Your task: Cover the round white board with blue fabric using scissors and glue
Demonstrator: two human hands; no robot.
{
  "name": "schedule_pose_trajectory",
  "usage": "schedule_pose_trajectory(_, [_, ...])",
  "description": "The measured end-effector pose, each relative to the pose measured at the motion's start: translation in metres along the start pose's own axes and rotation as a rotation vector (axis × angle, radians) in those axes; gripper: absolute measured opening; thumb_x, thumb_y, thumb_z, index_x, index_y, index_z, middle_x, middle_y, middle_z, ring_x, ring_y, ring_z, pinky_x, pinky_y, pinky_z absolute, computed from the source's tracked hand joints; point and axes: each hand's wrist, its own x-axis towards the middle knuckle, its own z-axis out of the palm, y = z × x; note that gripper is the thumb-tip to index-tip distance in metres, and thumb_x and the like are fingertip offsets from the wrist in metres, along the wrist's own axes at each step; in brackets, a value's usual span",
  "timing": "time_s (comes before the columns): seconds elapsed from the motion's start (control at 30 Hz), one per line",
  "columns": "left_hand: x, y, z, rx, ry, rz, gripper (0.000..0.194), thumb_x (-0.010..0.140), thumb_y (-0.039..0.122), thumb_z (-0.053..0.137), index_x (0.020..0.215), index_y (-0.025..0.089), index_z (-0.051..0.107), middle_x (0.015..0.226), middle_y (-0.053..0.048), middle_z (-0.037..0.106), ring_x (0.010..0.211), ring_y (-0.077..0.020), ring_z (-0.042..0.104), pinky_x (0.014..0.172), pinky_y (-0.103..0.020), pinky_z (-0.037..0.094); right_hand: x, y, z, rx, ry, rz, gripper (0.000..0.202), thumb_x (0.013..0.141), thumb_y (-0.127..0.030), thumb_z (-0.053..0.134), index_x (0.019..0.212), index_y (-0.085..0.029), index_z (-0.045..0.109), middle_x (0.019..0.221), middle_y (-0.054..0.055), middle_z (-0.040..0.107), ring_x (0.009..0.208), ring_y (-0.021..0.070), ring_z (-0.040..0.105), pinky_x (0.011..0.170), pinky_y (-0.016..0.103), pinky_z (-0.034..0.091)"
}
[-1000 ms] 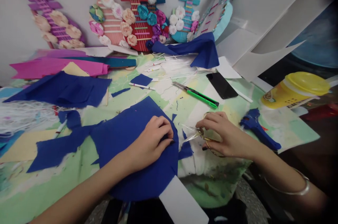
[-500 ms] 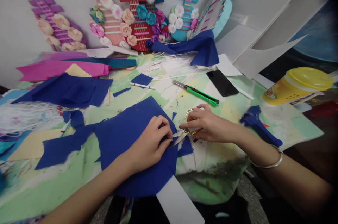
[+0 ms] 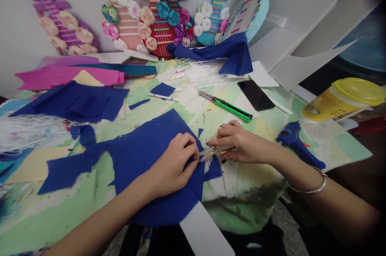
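A large dark blue sheet lies over a white board whose end sticks out at the front. My left hand rests on the sheet, thumb and fingers pinching its right edge. Gold-handled scissors are held in my right hand, fingers through the loops. Their blades point left, at the sheet's edge beside my left fingertips, and stand slightly apart. A small blue offcut lies under the scissors.
Behind are a green cutter, a black phone and blue cloth. At right stand a glue gun and a yellow cup. Decorated guitar shapes lean on the wall. Folded blue pieces and white strings lie left.
The scissor blades have come closer together at the sheet's edge. Both hands stay in nearly the same place, and the view has shifted slightly.
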Motion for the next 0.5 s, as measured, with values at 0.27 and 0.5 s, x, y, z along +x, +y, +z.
schedule_pose_trajectory(0.27, [0.0005, 0.0009, -0.0012, -0.018, -0.006, -0.006, 0.012, 0.08, 0.007, 0.048, 0.078, 0.018, 0.049, 0.097, -0.005, 0.048, 0.094, -0.0196, 0.045, 0.085, -0.036, 0.04, 0.0008, 0.0005, -0.0015, 0.028, -0.016, -0.008, 0.037, 0.083, -0.012, 0.058, 0.119, -0.022, 0.06, 0.089, 0.002, 0.063, 0.091, 0.0154, 0.055, 0.08, 0.033, 0.023])
schedule_pose_trajectory(0.5, [-0.0003, -0.0006, -0.0088, -0.135, 0.004, -0.049, 0.013, 0.077, 0.005, 0.051, 0.074, 0.017, 0.052, 0.093, -0.003, 0.049, 0.09, -0.0164, 0.049, 0.081, -0.031, 0.042, 0.0013, -0.0004, -0.0023, 0.025, -0.031, 0.01, 0.039, 0.082, -0.014, 0.058, 0.12, -0.022, 0.06, 0.086, 0.002, 0.06, 0.085, 0.0157, 0.053, 0.079, 0.033, 0.024])
